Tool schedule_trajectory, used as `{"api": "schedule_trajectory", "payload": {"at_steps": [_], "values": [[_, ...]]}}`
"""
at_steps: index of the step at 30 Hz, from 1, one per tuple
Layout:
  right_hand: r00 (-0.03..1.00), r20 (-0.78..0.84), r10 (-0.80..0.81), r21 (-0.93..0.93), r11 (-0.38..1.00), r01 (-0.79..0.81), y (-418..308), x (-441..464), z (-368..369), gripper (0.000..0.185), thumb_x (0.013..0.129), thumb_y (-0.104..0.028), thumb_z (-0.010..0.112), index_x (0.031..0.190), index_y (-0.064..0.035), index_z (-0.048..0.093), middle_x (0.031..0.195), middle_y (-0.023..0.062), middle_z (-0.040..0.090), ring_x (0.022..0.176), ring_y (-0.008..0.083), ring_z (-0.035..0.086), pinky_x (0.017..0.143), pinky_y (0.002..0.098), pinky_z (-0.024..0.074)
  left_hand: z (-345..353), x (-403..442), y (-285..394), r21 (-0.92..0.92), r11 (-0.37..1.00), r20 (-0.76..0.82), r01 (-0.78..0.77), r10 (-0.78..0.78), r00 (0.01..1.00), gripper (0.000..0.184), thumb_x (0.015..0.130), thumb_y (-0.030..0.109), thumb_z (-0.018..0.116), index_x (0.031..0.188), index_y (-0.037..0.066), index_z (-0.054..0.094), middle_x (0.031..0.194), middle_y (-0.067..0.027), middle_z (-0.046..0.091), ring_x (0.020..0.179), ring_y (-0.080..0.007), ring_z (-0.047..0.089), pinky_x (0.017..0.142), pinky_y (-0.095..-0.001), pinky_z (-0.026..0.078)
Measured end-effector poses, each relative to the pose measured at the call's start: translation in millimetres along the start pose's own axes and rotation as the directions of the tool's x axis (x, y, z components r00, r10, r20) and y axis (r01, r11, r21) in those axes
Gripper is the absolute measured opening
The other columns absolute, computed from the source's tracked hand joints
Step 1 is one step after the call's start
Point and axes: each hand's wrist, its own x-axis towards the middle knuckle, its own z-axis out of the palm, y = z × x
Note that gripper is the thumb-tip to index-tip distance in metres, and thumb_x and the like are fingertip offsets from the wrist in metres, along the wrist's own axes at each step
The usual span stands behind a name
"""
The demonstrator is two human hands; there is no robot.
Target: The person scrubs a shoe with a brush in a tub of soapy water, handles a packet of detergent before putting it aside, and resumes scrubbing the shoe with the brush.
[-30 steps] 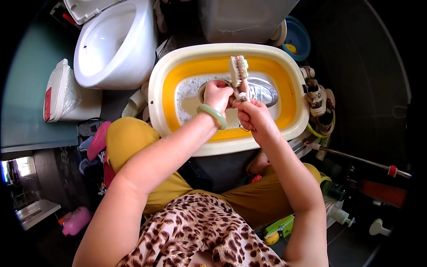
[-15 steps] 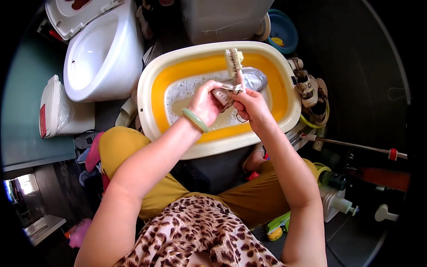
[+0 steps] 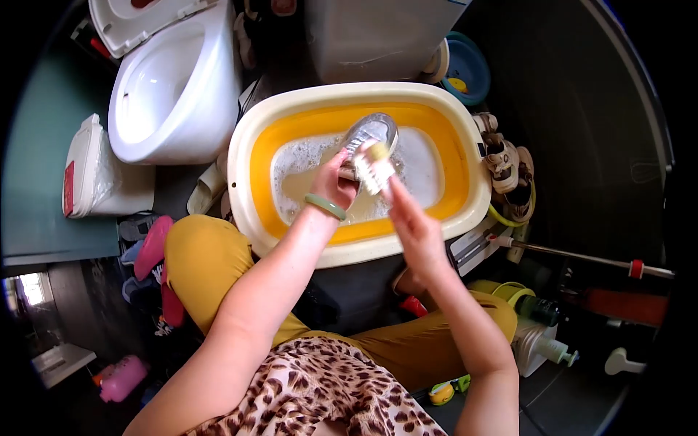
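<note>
My left hand (image 3: 336,184), with a green bangle at its wrist, is closed round a silver-grey shoe (image 3: 374,131) above the tub. The shoe's toe points up and away from me. In my right hand (image 3: 416,224) is a scrub brush (image 3: 374,167), blurred by motion, its white bristles over the shoe's side and laces. A yellow and white oval tub (image 3: 472,211) lies beneath both hands, with sudsy, cloudy water (image 3: 302,185) in it.
A white toilet (image 3: 174,87) and a lidded bin (image 3: 91,171) stand at the left. Behind the tub are a grey container (image 3: 371,40) and a blue basin (image 3: 472,65). Shoes (image 3: 505,163) line the tub's right side, near a metal pole (image 3: 582,258).
The shoe has turned toe-up and come clear of the water in my left hand. The brush has swung down from upright onto the shoe, and my right hand has moved lower.
</note>
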Motion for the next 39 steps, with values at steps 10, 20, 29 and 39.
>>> {"api": "schedule_trajectory", "payload": {"at_steps": [10,20,29,39], "values": [[0.991,-0.09,0.102,-0.303,0.945,-0.125,41,38,64,0.031,0.088,-0.028,0.053,0.119,-0.0287,0.056,0.076,0.0227,0.059,0.07,0.038,0.06,0.061,0.0426,0.0478,-22,9,-21,-0.121,0.992,-0.041,-0.031,0.027,0.999,0.026,0.091,0.023,0.046,0.11,0.009,0.055,0.101,-0.0095,0.059,0.087,-0.0221,0.059,0.076,-0.0373,0.051],[0.982,0.044,0.185,-0.555,0.821,-0.13,39,75,94,0.036,0.088,-0.023,0.053,0.124,-0.0278,0.052,0.076,0.0233,0.06,0.071,0.0302,0.064,0.064,0.0391,0.0484,-73,30,-18,-0.298,0.954,-0.123,-0.034,-0.003,0.992,0.029,0.094,0.018,0.038,0.116,0.004,0.05,0.108,-0.0103,0.06,0.092,-0.0223,0.06,0.085,-0.0374,0.048],[0.956,0.157,0.249,-0.378,0.909,-0.175,-8,-3,88,0.036,0.088,-0.01,0.054,0.124,-0.0152,0.052,0.09,0.0151,0.065,0.066,0.021,0.062,0.061,0.0299,0.047,-74,19,22,-0.396,0.916,-0.221,0.064,-0.163,0.962,0.031,0.094,0.024,0.039,0.111,-0.001,0.048,0.1,-0.0156,0.059,0.092,-0.0275,0.059,0.082,-0.0417,0.05],[0.956,0.002,0.292,-0.235,0.93,-0.284,7,45,92,0.035,0.086,-0.014,0.057,0.12,-0.019,0.056,0.094,0.019,0.063,0.082,0.0271,0.064,0.074,0.032,0.0478,-81,24,18,-0.54,0.84,-0.239,-0.061,-0.083,0.968,0.024,0.094,0.017,0.04,0.11,0.002,0.049,0.101,-0.0123,0.059,0.088,-0.0228,0.06,0.074,-0.0395,0.052]]}}
